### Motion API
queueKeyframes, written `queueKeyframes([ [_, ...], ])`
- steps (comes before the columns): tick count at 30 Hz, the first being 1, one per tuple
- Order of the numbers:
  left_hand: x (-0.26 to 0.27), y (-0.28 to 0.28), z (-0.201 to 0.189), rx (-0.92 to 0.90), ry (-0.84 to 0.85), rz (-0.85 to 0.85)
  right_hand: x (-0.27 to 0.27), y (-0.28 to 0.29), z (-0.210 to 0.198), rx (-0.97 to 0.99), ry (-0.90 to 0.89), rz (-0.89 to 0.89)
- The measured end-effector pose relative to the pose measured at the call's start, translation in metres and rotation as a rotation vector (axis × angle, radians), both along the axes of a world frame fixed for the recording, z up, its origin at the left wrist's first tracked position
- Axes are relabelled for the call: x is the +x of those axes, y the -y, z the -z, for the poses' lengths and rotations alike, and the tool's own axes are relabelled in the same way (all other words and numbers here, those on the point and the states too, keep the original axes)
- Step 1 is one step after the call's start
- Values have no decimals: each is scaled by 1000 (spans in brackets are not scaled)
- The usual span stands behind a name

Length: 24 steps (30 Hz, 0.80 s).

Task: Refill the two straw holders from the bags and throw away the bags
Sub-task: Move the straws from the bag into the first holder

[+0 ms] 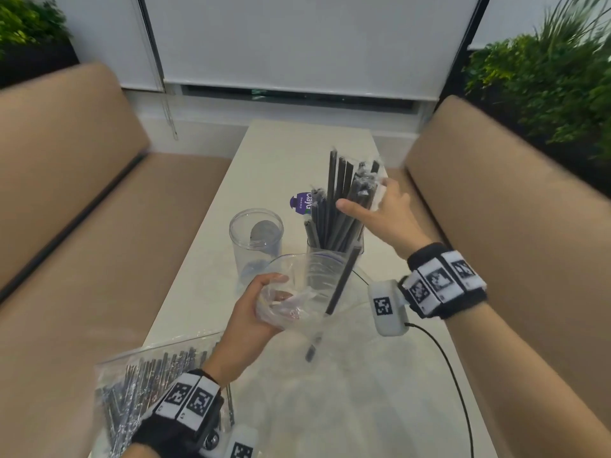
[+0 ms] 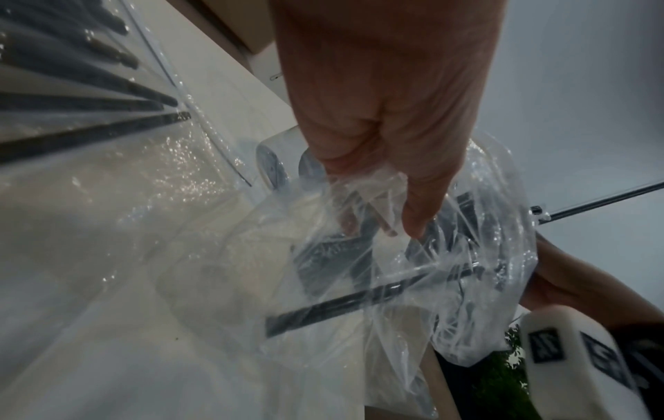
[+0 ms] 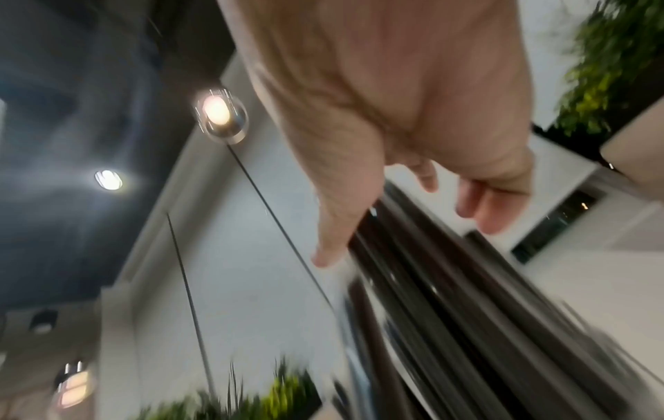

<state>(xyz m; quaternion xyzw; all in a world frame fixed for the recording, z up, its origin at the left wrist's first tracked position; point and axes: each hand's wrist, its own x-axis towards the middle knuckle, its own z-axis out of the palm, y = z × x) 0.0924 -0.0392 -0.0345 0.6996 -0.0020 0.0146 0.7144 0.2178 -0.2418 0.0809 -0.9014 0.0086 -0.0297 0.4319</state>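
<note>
Two clear holders stand on the white table (image 1: 284, 150). The left holder (image 1: 256, 246) has no straws in it. The right holder (image 1: 334, 256) is packed with black straws (image 1: 334, 206). My right hand (image 1: 363, 195) reaches around the top of that bundle, thumb in front and fingers behind; the straws (image 3: 449, 298) run blurred between them in the right wrist view (image 3: 402, 241). My left hand (image 1: 281, 289) grips a crumpled clear bag (image 1: 307, 279) just in front of the holders, with one black straw (image 1: 342, 282) inside. The left wrist view shows the fingers (image 2: 417, 224) bunching the bag (image 2: 485, 284) around that straw (image 2: 359, 301).
A second clear bag full of straws (image 1: 142, 378) lies at the table's near left corner under my left forearm. A purple-labelled item (image 1: 301, 203) sits behind the holders. Tan benches (image 1: 82, 193) flank the table, with plants (image 1: 545, 87) beyond. A black cable (image 1: 453, 375) trails from my right wrist.
</note>
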Motion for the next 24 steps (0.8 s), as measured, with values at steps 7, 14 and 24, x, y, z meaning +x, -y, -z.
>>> queueKeyframes([
  [7,1,2,-3,-36,-14,-34,-63,7,5,69,-121,-261],
  [14,-2,5,-3,-42,-30,-32,-62,-3,2,3,196,-312],
  [24,-11,9,17,-58,-292,78,-34,8,-80,-35,969,21],
])
